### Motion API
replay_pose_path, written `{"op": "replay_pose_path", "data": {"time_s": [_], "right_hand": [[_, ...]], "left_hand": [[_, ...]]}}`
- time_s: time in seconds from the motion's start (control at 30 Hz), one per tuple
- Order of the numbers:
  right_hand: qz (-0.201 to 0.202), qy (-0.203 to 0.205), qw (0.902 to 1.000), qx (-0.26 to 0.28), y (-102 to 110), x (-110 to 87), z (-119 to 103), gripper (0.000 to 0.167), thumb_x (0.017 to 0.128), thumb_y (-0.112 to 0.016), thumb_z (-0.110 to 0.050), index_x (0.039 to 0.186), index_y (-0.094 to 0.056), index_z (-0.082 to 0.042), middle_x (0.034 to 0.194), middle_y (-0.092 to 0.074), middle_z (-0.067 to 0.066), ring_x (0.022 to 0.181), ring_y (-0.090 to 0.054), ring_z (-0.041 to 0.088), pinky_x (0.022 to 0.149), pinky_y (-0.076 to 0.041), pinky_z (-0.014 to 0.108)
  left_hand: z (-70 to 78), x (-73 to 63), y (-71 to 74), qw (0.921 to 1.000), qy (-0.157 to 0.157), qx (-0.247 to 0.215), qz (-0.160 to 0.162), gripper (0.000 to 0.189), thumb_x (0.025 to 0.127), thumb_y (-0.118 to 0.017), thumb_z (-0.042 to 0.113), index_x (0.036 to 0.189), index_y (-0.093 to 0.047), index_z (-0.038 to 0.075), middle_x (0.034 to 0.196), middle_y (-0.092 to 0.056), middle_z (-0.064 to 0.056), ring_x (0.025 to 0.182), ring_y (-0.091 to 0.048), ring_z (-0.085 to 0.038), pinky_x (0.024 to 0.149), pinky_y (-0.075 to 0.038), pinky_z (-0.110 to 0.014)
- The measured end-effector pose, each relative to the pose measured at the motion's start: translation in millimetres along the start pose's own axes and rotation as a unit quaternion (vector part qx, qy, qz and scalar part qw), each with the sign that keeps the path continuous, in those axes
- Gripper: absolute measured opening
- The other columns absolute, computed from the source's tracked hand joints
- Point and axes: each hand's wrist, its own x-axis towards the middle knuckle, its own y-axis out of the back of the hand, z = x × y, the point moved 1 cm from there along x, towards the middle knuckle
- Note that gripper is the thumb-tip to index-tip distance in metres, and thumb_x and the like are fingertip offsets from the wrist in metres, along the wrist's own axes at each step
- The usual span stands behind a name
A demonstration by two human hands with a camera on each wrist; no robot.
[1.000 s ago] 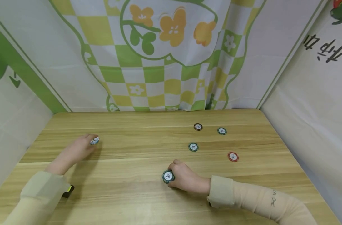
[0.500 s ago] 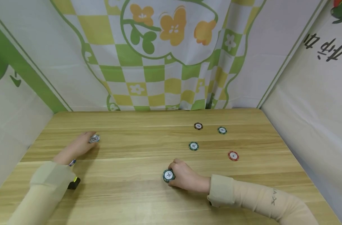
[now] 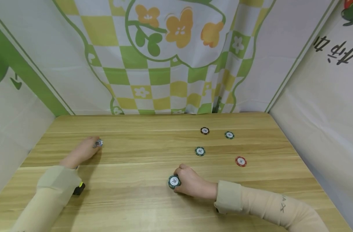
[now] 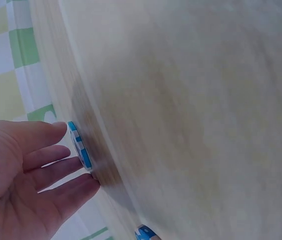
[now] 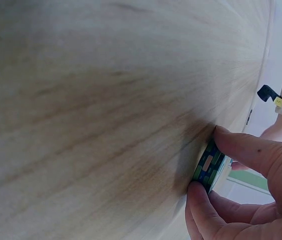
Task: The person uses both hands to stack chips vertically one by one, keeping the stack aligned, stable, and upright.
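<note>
four chips beyond the right hand

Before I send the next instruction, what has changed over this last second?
The left hand and its sleeve have shifted rightward and slightly toward the table's far side; its fingers stay at the blue-and-white chip. No grip is visibly gained or lost. The right hand still holds its green 20 chip; the red 5 chip lies unmoved.
</note>
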Motion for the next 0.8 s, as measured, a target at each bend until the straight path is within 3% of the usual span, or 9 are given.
{"op": "replay_pose_path", "data": {"time_s": [0.23,0.43,0.63,0.8], "right_hand": [[0.0,0.002,1.0,-0.003,-0.7,0.5,1.0,0.043,0.066,-0.079,-0.015,0.1,-0.061,0.005,0.087,-0.052,0.005,0.076,-0.052,0.011,0.067,-0.046,0.018],[0.003,0.006,1.0,-0.002,-1.4,0.8,1.9,0.043,0.066,-0.079,-0.015,0.1,-0.061,0.005,0.087,-0.052,0.005,0.076,-0.052,0.011,0.067,-0.046,0.018],[0.003,0.008,1.0,0.002,-2.0,0.6,2.4,0.043,0.066,-0.079,-0.014,0.099,-0.061,0.005,0.087,-0.052,0.005,0.076,-0.052,0.01,0.067,-0.046,0.018],[0.003,0.006,1.0,0.003,-1.4,0.4,2.1,0.043,0.066,-0.079,-0.014,0.1,-0.061,0.005,0.087,-0.052,0.005,0.076,-0.052,0.01,0.067,-0.046,0.018]], "left_hand": [[5.7,2.3,-0.7,0.9987,-0.016,0.034,0.036,0.023,0.09,-0.047,0.004,0.097,-0.051,-0.017,0.089,-0.054,-0.033,0.088,-0.053,-0.05,0.076,-0.044,-0.056],[6.9,5.0,-0.9,0.9983,-0.005,0.043,0.039,0.017,0.088,-0.048,0.003,0.089,-0.053,-0.014,0.082,-0.055,-0.028,0.08,-0.056,-0.044,0.07,-0.045,-0.053],[8.8,7.5,-0.4,0.9983,0.004,0.04,0.041,0.022,0.084,-0.053,0.004,0.094,-0.055,-0.016,0.085,-0.054,-0.03,0.081,-0.055,-0.043,0.072,-0.045,-0.053],[10.7,7.4,2.0,0.9986,0.03,0.004,0.043,0.03,0.08,-0.059,0.005,0.101,-0.055,-0.016,0.094,-0.052,-0.032,0.084,-0.053,-0.041,0.073,-0.044,-0.052]]}}
